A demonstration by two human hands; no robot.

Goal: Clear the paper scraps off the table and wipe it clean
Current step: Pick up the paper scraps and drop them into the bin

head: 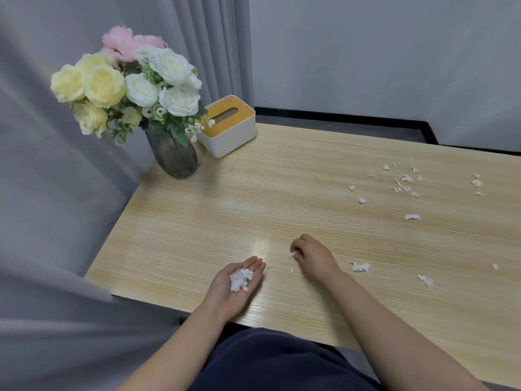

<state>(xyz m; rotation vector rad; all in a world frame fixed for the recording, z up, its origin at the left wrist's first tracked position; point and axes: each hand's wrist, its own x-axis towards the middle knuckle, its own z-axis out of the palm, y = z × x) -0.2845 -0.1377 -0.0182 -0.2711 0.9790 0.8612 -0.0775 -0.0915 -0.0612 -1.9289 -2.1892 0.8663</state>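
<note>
My left hand [236,286] lies palm up near the front edge of the wooden table [214,210], fingers straight, with a small heap of white paper scraps [240,279] resting in the palm. To its right, my right hand [311,256] has its fingers curled and pinches a small white scrap [293,254] just above the tabletop. A tiny scrap [291,270] lies below that hand. Larger scraps [361,267] sit to the right of my right wrist. Several more scraps [406,182] are scattered over the far right of the table.
A glass vase of white, yellow and pink flowers [174,153] stands at the table's back left corner. Beside it is a white tissue box with a wooden lid [228,125]. Grey curtains [56,193] hang along the left edge.
</note>
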